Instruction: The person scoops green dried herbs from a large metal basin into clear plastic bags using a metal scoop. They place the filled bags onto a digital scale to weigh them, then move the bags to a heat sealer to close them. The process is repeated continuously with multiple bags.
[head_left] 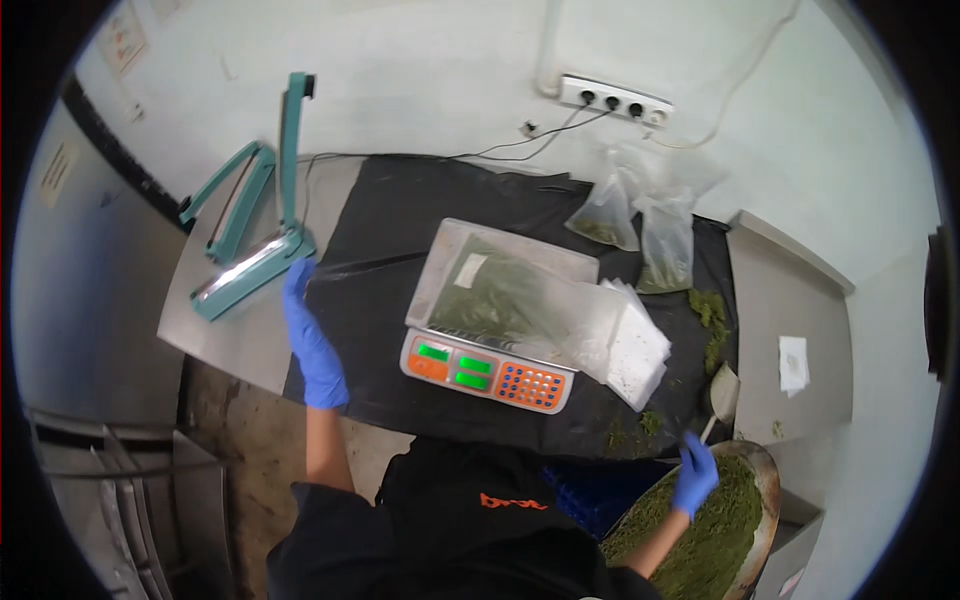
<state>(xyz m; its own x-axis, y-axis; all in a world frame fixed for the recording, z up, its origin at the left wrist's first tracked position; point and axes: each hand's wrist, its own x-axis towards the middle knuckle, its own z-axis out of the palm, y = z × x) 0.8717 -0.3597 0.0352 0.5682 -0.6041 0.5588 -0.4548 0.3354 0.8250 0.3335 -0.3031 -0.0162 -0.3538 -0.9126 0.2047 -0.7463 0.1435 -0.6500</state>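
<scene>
My left hand (316, 345), in a blue glove, reaches forward with its fingers stretched out and holds nothing I can see. Its fingertips are at the near end of a teal heat sealer (262, 268) whose arm stands raised. My right hand (695, 477), also gloved in blue, is closed round the handle of a pale scoop (726, 391), above the rim of a large bowl of chopped green herbs (715, 525). Between my hands, a clear bag of green herbs (495, 300) lies flat on a digital scale (487, 372) with lit green displays.
White flat sheets or bags (638, 350) are stacked right of the scale. Two clear bags (667, 240) with herbs stand at the back, near loose herbs (709, 315). A second teal sealer (240, 200) is far left. Cables run to a power strip (615, 100) on the wall.
</scene>
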